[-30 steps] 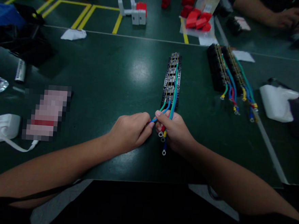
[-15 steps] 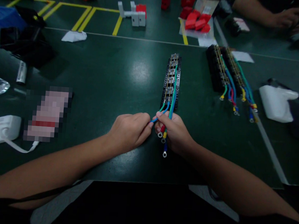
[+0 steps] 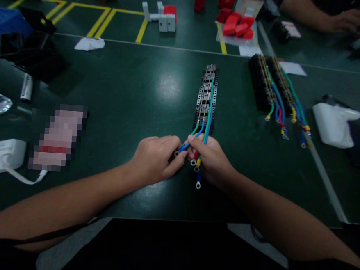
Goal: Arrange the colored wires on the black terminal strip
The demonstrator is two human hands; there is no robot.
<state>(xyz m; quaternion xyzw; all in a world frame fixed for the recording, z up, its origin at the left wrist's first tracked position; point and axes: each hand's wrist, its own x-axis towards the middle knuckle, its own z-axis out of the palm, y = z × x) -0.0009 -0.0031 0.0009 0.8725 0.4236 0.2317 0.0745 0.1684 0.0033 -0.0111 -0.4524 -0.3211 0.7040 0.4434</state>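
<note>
Wired black strip (image 3: 205, 96), just beyond right hand (image 3: 211, 157), wires (image 3: 208, 124) in its grip

I see room for a hand on the tabletop (image 3: 127, 94) between the pink phone (image 3: 61, 137) and the wired strip (image 3: 206, 96), but from the near edge the left hand (image 3: 156, 156) and its forearm (image 3: 92, 192) bar it. Toward the right edge, two wired blocks (image 3: 260, 83) and a white lump (image 3: 334, 127) stand in the way.
</note>
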